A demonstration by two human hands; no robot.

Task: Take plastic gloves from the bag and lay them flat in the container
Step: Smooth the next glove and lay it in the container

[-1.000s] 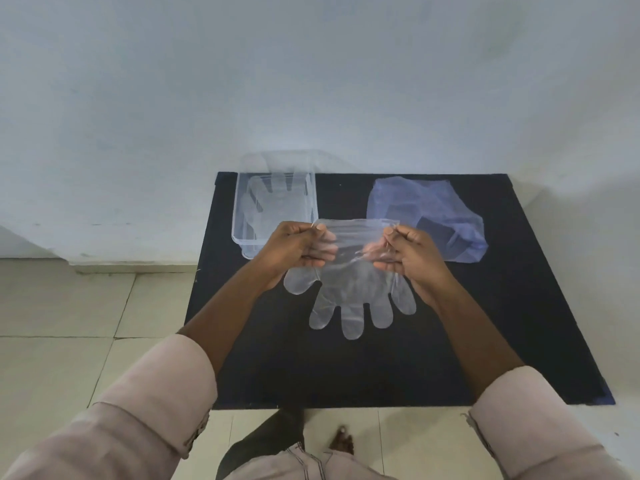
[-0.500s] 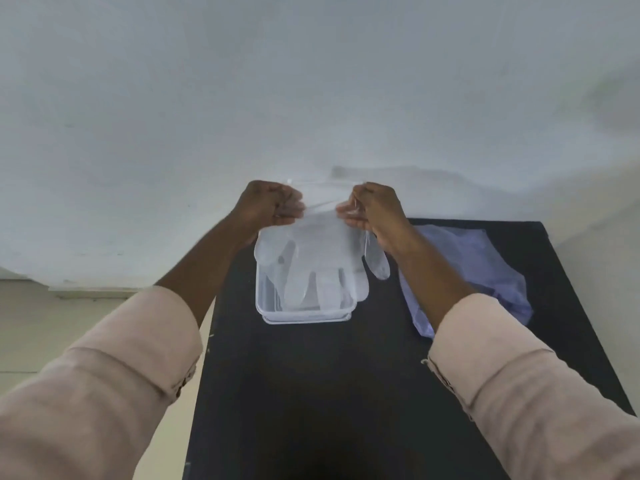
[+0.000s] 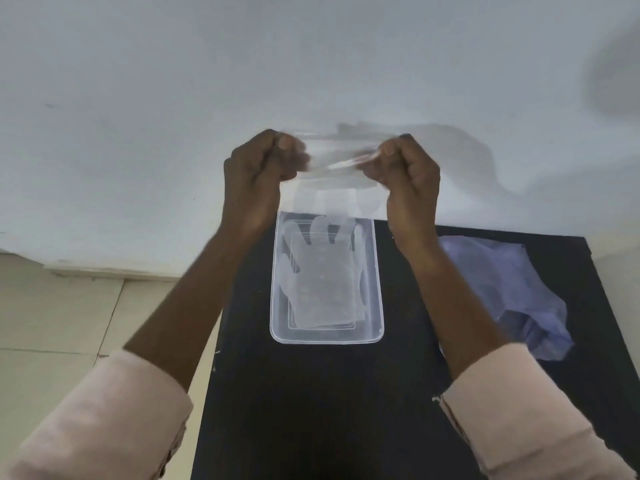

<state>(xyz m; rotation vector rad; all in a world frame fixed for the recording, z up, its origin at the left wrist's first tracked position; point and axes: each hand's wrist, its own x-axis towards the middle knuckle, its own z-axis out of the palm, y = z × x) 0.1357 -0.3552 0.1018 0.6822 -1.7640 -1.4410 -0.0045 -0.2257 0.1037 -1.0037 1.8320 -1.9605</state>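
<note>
My left hand [image 3: 258, 178] and my right hand [image 3: 408, 174] each pinch a corner of a clear plastic glove [image 3: 337, 192] by its cuff, stretched between them above the far end of the container. The glove hangs down, blurred, its fingers reaching toward the container's far rim. The clear rectangular container [image 3: 377, 299] stands on the black table [image 3: 311, 410] below the hands and holds at least one flat glove [image 3: 322, 282], fingers pointing away from me. A crumpled bluish plastic bag [image 3: 512, 289] lies on the table to the right.
A white wall [image 3: 173, 98] rises just behind the table's far edge. Beige floor tiles [image 3: 62, 323] show to the left of the table. My pale pink sleeves fill the lower corners.
Both hands carried the glove from the table's middle up and away to above the container's far end. The view tilted and came closer to the container.
</note>
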